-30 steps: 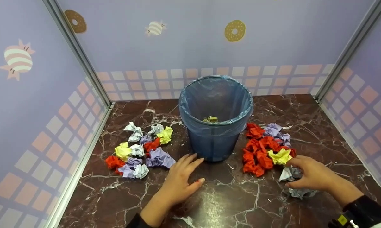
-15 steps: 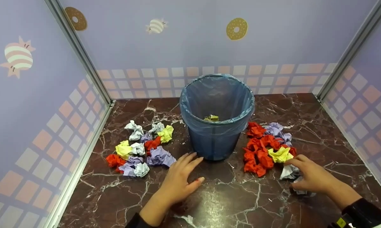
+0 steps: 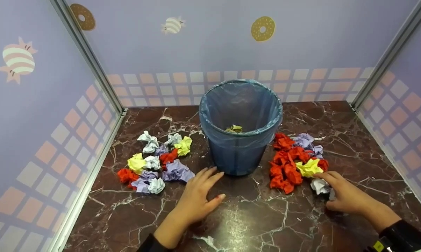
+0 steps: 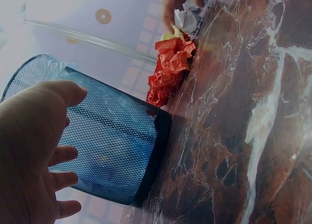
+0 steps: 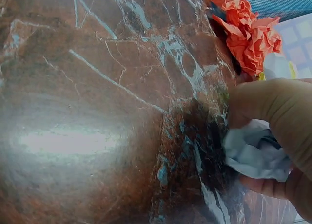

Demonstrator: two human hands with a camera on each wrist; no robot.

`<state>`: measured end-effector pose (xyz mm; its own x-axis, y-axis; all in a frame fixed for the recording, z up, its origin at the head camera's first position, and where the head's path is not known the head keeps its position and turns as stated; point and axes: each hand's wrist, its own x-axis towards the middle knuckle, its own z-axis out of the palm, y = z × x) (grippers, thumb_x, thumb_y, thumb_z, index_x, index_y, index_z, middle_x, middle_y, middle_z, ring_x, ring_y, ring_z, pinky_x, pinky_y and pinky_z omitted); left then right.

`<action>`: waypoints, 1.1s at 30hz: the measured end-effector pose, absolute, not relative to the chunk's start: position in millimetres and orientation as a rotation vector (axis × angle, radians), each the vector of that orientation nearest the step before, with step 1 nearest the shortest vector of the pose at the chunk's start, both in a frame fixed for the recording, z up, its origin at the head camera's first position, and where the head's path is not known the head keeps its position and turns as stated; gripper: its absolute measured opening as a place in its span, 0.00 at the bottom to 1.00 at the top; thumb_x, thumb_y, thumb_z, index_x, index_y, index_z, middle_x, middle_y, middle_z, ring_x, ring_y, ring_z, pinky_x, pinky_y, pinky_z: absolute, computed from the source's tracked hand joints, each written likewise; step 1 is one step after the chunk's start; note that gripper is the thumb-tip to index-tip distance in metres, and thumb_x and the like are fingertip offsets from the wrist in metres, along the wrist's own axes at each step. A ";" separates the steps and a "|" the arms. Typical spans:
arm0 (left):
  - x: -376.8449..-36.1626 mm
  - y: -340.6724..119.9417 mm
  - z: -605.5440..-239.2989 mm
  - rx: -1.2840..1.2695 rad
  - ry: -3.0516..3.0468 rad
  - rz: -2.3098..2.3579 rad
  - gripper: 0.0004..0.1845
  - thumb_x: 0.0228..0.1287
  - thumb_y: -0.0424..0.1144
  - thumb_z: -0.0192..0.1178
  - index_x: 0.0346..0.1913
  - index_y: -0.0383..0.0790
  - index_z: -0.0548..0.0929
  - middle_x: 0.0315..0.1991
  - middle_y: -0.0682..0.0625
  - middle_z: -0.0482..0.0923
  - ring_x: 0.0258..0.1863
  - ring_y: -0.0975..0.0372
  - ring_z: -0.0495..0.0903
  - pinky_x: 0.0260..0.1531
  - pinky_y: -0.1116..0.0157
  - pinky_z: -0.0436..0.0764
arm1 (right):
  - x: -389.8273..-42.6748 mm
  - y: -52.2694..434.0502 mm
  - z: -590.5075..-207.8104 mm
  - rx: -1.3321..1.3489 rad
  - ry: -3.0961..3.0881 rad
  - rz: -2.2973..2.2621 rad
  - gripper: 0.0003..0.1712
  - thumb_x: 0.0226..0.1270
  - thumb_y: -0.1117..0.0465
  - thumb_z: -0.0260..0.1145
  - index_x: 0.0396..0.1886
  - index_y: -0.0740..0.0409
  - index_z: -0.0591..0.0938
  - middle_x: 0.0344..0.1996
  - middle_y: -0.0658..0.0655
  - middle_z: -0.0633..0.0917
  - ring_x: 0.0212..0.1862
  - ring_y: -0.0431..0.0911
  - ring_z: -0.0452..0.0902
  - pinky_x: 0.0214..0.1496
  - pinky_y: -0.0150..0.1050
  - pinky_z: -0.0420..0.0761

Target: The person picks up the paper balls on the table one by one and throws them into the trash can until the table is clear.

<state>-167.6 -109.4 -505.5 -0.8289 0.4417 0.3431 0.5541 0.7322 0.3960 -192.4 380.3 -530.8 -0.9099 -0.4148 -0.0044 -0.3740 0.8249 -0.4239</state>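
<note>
My right hand (image 3: 348,194) is low at the near right, fingers and thumb curled round a crumpled white paper ball (image 5: 253,153). The right wrist view shows that ball between thumb and fingers. Another white paper ball (image 3: 319,186) sits at the fingertips, partly covered by the hand. Just behind lie a yellow paper ball (image 3: 309,168) and several red paper balls (image 3: 284,169). My left hand (image 3: 198,197) holds nothing, fingers spread, in front of a blue-lined mesh wastebasket (image 3: 236,157). A lavender paper ball (image 3: 177,170) lies beside its fingertips.
More crumpled paper in white, yellow, red and lavender (image 3: 149,162) covers the table left of the wastebasket. Yellowish paper (image 3: 235,128) shows inside the basket. Patterned panels (image 3: 154,52) enclose the dark marbled table (image 3: 252,217) on the left, back and right.
My right hand has closed its thumb and fingers round the nearer white paper ball, drawing it in beside the other white one. The left hand has stayed put.
</note>
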 end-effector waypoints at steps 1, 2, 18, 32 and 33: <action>-167.6 -109.4 -505.6 -0.792 -2.709 -0.723 0.34 0.63 0.60 0.57 0.71 0.59 0.66 0.72 0.49 0.64 0.70 0.47 0.61 0.63 0.41 0.65 | -192.3 380.6 -531.0 -0.638 2.911 -0.640 0.55 0.31 0.66 0.75 0.68 0.47 0.68 0.59 0.61 0.69 0.41 0.46 0.74 0.34 0.35 0.75; -167.6 -109.5 -505.8 -0.795 -2.708 -0.721 0.34 0.63 0.60 0.57 0.71 0.59 0.66 0.72 0.49 0.64 0.70 0.48 0.61 0.63 0.41 0.65 | -192.2 381.0 -531.5 -0.647 2.916 -0.630 0.54 0.32 0.66 0.75 0.68 0.48 0.68 0.59 0.61 0.70 0.41 0.46 0.74 0.35 0.36 0.76; -167.1 -109.9 -505.4 -0.795 -2.687 -0.721 0.34 0.62 0.58 0.59 0.70 0.58 0.68 0.71 0.50 0.65 0.70 0.49 0.63 0.62 0.42 0.67 | -188.3 387.0 -525.2 -0.717 3.026 -0.668 0.52 0.31 0.68 0.76 0.65 0.57 0.69 0.54 0.59 0.76 0.52 0.53 0.75 0.50 0.53 0.77; -164.5 -117.4 -503.4 -0.773 -2.684 -0.731 0.34 0.63 0.59 0.58 0.71 0.57 0.68 0.71 0.47 0.65 0.69 0.45 0.63 0.61 0.38 0.65 | -203.4 394.9 -484.5 -0.677 3.002 -0.707 0.37 0.34 0.70 0.76 0.51 0.55 0.74 0.49 0.61 0.77 0.29 0.39 0.73 0.32 0.35 0.78; -164.2 -118.4 -503.3 -0.768 -2.689 -0.730 0.34 0.63 0.59 0.58 0.71 0.57 0.67 0.71 0.47 0.64 0.69 0.45 0.62 0.62 0.38 0.64 | -205.6 394.7 -479.1 -0.666 2.993 -0.705 0.37 0.36 0.70 0.75 0.51 0.55 0.74 0.49 0.61 0.76 0.28 0.38 0.72 0.31 0.34 0.78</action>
<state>-164.2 -118.4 -503.3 -0.8297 0.4236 0.3634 0.5492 0.7357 0.3964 -205.6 394.7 -479.1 -0.9104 -0.4016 0.0989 -0.4035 0.8100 -0.4256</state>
